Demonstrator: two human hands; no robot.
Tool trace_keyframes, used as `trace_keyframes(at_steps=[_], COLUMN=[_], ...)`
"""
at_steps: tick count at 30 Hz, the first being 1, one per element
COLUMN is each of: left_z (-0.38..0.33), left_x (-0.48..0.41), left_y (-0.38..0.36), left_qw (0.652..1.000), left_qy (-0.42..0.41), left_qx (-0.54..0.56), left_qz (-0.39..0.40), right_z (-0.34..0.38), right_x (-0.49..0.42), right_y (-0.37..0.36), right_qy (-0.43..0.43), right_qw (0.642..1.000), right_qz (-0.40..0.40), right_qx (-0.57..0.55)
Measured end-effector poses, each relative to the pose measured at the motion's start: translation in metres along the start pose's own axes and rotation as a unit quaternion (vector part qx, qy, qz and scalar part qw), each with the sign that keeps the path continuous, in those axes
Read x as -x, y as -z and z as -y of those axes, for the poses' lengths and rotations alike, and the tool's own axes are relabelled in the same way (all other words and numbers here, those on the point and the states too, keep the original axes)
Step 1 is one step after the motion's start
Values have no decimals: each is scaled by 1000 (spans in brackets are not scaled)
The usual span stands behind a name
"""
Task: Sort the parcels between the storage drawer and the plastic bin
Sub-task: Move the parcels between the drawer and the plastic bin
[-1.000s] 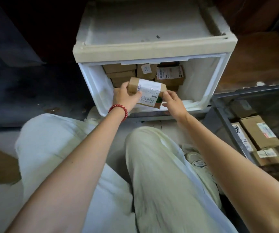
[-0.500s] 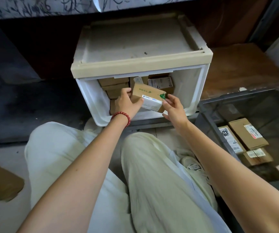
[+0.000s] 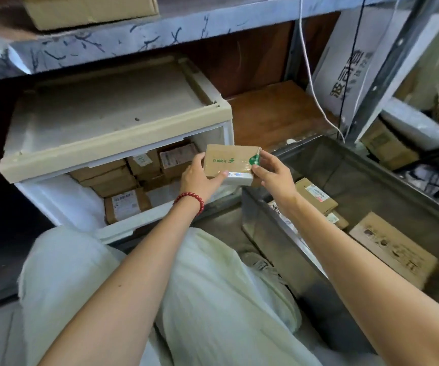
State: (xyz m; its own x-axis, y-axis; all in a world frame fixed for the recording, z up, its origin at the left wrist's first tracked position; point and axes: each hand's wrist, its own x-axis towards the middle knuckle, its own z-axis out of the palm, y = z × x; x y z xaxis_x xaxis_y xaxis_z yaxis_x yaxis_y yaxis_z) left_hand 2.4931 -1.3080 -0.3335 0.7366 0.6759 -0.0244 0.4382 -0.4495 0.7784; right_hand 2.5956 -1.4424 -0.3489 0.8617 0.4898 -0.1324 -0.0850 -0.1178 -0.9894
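Note:
A small brown cardboard parcel [image 3: 229, 161] with green print and a white label is held in the air between the drawer and the bin. My left hand [image 3: 199, 178] grips its left end, and my right hand [image 3: 272, 173] pinches its right end. The white storage drawer [image 3: 62, 204] stands open at the left, with several brown parcels [image 3: 127, 204] stacked inside. The clear plastic bin [image 3: 273, 233] sits on the floor at the right and holds several parcels [image 3: 316, 195].
My knees in pale trousers fill the foreground. A shelf board [image 3: 133, 35] with a cardboard box [image 3: 89, 9] runs overhead. A white cord [image 3: 310, 75] hangs beside a metal rack post [image 3: 387, 70] behind the bin. A large flat box [image 3: 392, 248] lies in the bin's right part.
Both hands have lifted the parcel out of the drawer mouth and carried it right, toward the bin. My head has turned up and right, showing more of the bin and shelf.

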Motion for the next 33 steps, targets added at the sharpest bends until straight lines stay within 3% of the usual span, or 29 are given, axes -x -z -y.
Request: trace_keyframes(at_steps=[8,13,21,27,33], left_z=[-53,-71,-68,-62,-54], left_x=[-15,-21,-37,-49,-70], left_y=[-80,-127,-189,-232,-269], left_qw=[989,977,954,948,927], left_qy=[-81,-86,-138,-114,-115], left_qx=[-17,-44,-143,-162,-140], left_qz=[122,189,226,249,328], right_z=[-21,-46,-89,-126,-150], right_x=[3,3,-7,-30,-42], right_y=[93,130,153,142,149], right_qy=[-18,-40,-106,-153,-208], right_qw=[993,987,963,953,940], right_qz=[-109,-152,-224,-223,-226], right_qx=[-30,-42,-105,-141,-151])
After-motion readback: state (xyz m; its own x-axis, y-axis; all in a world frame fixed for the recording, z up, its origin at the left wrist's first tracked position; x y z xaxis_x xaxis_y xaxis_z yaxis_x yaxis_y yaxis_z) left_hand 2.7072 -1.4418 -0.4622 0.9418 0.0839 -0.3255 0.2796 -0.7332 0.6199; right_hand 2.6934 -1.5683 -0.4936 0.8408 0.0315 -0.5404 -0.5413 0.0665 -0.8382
